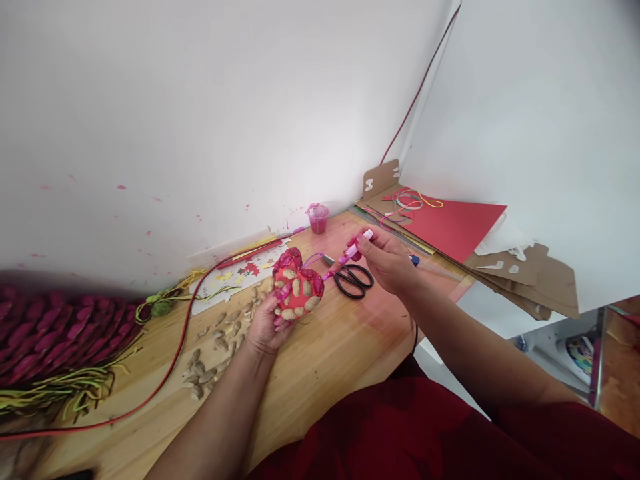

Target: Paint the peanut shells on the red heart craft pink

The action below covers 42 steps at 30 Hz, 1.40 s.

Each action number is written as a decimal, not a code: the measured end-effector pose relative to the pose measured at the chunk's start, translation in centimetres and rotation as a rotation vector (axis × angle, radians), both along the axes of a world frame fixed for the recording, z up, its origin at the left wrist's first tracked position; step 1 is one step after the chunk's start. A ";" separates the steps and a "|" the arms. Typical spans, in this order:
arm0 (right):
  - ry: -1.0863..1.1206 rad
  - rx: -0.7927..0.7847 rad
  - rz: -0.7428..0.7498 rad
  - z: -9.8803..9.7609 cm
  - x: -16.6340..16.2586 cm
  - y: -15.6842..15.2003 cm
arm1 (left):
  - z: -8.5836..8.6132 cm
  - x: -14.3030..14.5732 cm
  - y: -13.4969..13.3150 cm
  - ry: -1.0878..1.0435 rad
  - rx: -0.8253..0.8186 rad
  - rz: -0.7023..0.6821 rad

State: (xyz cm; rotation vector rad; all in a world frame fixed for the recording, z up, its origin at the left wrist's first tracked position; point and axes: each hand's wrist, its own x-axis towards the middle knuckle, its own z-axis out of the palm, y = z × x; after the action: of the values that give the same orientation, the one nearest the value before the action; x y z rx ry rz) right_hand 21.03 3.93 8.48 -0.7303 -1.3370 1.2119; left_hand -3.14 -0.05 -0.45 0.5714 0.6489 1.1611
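My left hand [267,327] is closed on a red heart [295,301] with peanuts stuck over its face. The peanuts along its upper lobes are coated in wet-looking magenta paint, while those lower down stay tan. Between the fingers of my right hand [380,257] is a paintbrush [351,251], pink-smeared, its tip at the heart's upper right edge; I cannot tell if it touches. Magenta paint stains the fingers of both hands. Black-handled scissors [353,281] lie on the table just beyond the heart. A cup of pink paint [318,219] stands by the wall.
Loose peanuts [220,343] are scattered left on the wooden table [320,360]. A red cord [186,320] crosses there. Magenta painted rows [60,333] and yarn [65,393] lie far left. Red paper [450,223] and cardboard [545,280] are stacked at right.
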 end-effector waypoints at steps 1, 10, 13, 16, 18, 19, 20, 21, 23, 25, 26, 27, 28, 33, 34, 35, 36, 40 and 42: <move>0.001 -0.004 0.010 0.0 0.0 0.0 | 0.0 0.0 0.0 0.003 0.001 0.004; -0.001 0.018 -0.010 -0.3 0.0 0.1 | 0.5 0.2 -0.2 0.007 0.016 -0.017; 0.004 0.023 -0.012 -0.4 -0.1 0.1 | 0.5 0.3 -0.2 0.019 0.007 -0.018; 0.010 0.060 -0.037 -0.3 -0.2 0.1 | 0.6 0.3 -0.2 0.024 -0.008 -0.019; 0.001 0.062 -0.042 -0.2 -0.2 -0.1 | 0.6 0.3 -0.2 0.033 -0.014 -0.020; -0.010 0.057 -0.042 0.0 -0.3 -0.1 | 0.6 0.3 -0.3 0.037 -0.014 -0.016; -0.023 0.055 -0.045 0.2 -0.3 -0.3 | 0.7 0.4 -0.3 0.040 -0.013 -0.011; -0.039 0.057 -0.051 0.4 -0.3 -0.4 | 0.7 0.4 -0.3 0.042 -0.012 -0.009; -0.074 0.078 -0.068 0.7 -0.3 -0.6 | 0.7 0.4 -0.3 0.044 -0.010 -0.005; -0.090 0.105 -0.089 1.0 -0.3 -0.7 | 0.7 0.4 -0.2 0.049 -0.013 -0.002; -0.091 0.112 -0.092 1.1 -0.3 -0.8 | 0.7 0.4 -0.2 0.052 -0.016 0.002; -0.087 0.112 -0.090 1.2 -0.3 -0.8 | 0.7 0.4 -0.2 0.052 -0.018 0.006; -0.080 0.107 -0.086 1.2 -0.3 -0.8 | 0.6 0.3 -0.2 0.049 -0.019 0.007; -0.102 0.088 -0.096 1.1 -0.2 -0.9 | 0.3 0.2 -0.1 0.016 -0.009 -0.016; -0.105 0.089 -0.105 1.1 -0.2 -0.9 | 0.3 0.2 -0.1 0.010 -0.006 -0.018; -0.099 0.088 -0.111 1.0 -0.1 -0.9 | 0.3 0.1 -0.1 0.006 -0.005 -0.017; -0.087 0.084 -0.109 1.0 -0.1 -0.9 | 0.3 0.1 -0.1 0.005 -0.006 -0.017; -0.027 0.039 -0.022 0.5 0.1 -0.6 | 0.4 0.2 -0.1 0.012 -0.009 -0.012; -0.015 0.011 0.010 0.2 0.1 -0.4 | 0.4 0.2 -0.1 0.007 -0.003 -0.004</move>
State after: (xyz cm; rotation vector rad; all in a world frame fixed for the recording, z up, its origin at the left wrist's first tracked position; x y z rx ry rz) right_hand 21.16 3.54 8.63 -0.7271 -1.3597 1.2086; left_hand -2.95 -0.15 -0.05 0.5744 0.6547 1.1552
